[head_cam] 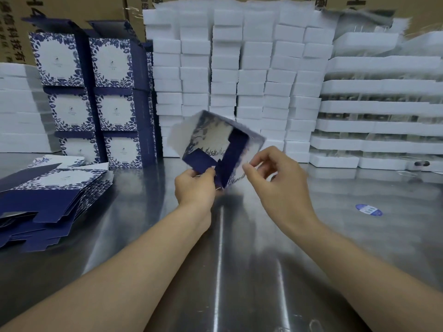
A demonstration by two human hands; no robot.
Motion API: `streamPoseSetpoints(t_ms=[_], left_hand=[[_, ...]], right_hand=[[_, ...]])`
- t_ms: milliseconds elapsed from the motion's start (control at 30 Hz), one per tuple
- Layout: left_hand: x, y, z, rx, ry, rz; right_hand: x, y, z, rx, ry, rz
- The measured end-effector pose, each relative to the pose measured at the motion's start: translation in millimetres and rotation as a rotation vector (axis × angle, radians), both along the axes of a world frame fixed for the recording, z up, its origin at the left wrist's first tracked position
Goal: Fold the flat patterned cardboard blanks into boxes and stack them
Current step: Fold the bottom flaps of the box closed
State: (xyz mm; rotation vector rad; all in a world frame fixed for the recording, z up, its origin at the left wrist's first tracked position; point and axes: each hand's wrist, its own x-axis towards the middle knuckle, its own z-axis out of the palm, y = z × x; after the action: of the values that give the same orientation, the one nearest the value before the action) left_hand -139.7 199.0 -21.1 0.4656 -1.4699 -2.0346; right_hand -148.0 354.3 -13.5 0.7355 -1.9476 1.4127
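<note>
A half-folded blue-and-white floral cardboard box (211,137) is held in the air above the middle of a brushed steel table (239,259), tilted so that its open side faces the camera and its dark blue inner flaps show. The left hand (195,185) grips it at the lower left corner, thumb and fingers pinching 1 dark blue flap. The right hand (275,178) sits at the box's lower right edge with its fingers curled and the thumb tip close to the card - the blur there makes it impossible to tell whether it actually pinches the edge. Both forearms are bare and reach in from the bottom of the view. On the table to the left lies a pile of flat blue-and-white cardboard blanks (48,195), fanned slightly and well apart from the hands. Behind it, at the rear left, stands a stack of finished blue-and-white floral boxes (91,99) - 2 columns, 3 high, printed faces toward the camera. A tall wall of white foam blocks (239,80) fills the centre back, and layered white foam trays (383,116) rise on the right. A blue oval sticker (368,210) lies flat on the steel to the right of the hands. Brown shipping cartons (72,8) with dark printing stand behind everything.
</note>
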Motion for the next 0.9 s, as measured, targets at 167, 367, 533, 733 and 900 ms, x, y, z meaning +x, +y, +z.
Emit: streamPoseSetpoints(t_ms=[167, 367, 533, 733, 900], left_hand=[[5.2, 8.6, 5.4, 0.292, 0.044, -0.287], [2.7, 13.8, 3.4, 0.303, 0.043, -0.338], [5.1, 17.3, 2.3, 0.293, 0.042, -0.383], [6.4, 17.4, 2.9, 0.225, 0.018, -0.441], [8.0, 18.1, 4.5, 0.154, -0.055, -0.477]], right_hand=[[2.8, -6.2, -10.6, 0.239, -0.267, -0.033], [-3.8, -3.5, -2.5, -0.018, -0.511, -0.042], [2.8, -7.2, -1.1, -0.124, -0.737, 0.114], [5.1, -7.5, 5.9, -0.273, -0.744, 0.235], [5.2, -8.2, 7.2, -0.363, -0.716, 0.182]])
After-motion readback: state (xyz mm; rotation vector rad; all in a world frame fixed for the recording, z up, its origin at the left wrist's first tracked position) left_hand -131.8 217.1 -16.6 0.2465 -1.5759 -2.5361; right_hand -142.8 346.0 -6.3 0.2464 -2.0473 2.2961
